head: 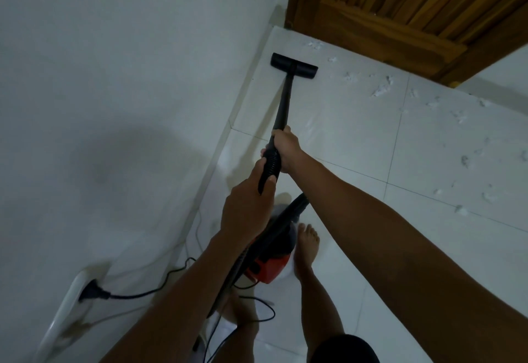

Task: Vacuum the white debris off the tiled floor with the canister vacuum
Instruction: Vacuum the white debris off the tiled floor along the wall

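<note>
Debris lies in white tufts on the floor, right of the nozzle, strung along the foot of the door and on across the tiles farther right. The nozzle sits flat on the tile near the wall, with a bare-looking strip between it and the nearest tufts.

The right hand is closed round the wand where it meets the ribbed hose. The left hand is wrapped round the hose just below. The canister, red and black, stands behind the nozzle, close by the bare feet.

To do this pass well, I judge the nozzle should stay flat and sweep right in slow, overlapping strokes. Light tufts may scatter if it is shoved fast.

Edges: the skirting runs just left of the nozzle, and the door's bottom rail is just beyond it, so strokes there want to run alongside, not into them. Open room lies right of the nozzle, across wide tiles. Behind it, the cord loops from the plug past the feet, a likely snag when the canister is pulled along.
</note>
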